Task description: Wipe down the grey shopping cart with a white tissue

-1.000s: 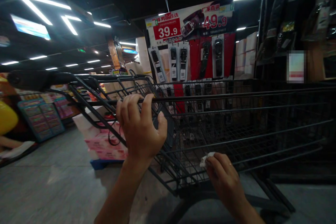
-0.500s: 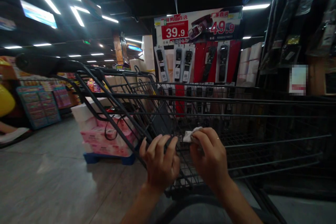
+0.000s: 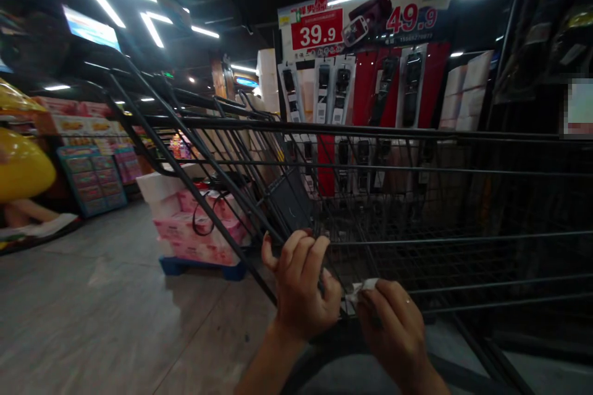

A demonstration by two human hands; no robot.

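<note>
1. The shopping cart is pointed rightward, its long axis laid across the view, beyond both hands.
2. Its near side is gripped by the left hand.
3. A white wipe is pinched by the right hand.

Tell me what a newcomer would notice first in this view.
Probably the big price sign, reading 39.9 and 49.9, above the hanging packs in the upper part, right of centre. Next, the dark shopping cart spanning the view, with the left hand curled at its lower side and the right hand nearby, pinching a white wad. Beyond the cart, pink packages sit on a blue pallet, left of centre.
</note>
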